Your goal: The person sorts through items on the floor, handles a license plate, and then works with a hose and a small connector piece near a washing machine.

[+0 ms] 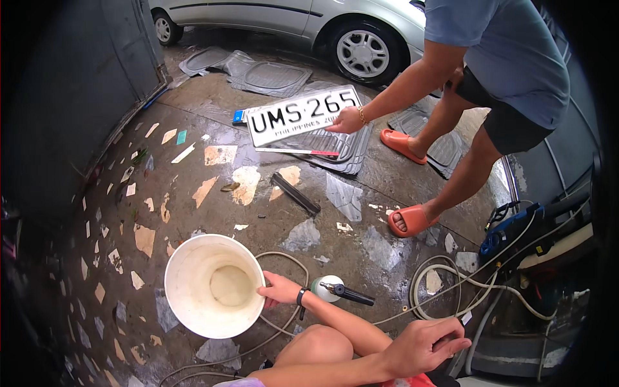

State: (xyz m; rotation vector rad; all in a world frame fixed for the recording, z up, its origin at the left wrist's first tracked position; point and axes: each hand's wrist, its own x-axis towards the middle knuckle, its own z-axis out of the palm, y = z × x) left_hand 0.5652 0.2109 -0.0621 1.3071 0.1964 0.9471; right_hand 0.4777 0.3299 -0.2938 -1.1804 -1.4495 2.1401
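Observation:
My right hand, with a black band at the wrist, grips the rim of a white plastic bucket that tilts its open mouth towards me. A little liquid or a stain shows at its bottom. My left hand is over at the lower right, its arm crossing in front of the right one. Its fingers curl inward, and I cannot tell if they hold anything. Beside my right wrist stands a bottle with a black-handled spray attachment. Ahead, another person's hand holds a licence plate above wet car floor mats.
A person in orange slides stands at the right, near a silver car. Hoses loop over the wet floor towards a blue pressure washer. A dark strip lies mid-floor. A grey metal gate is at the left.

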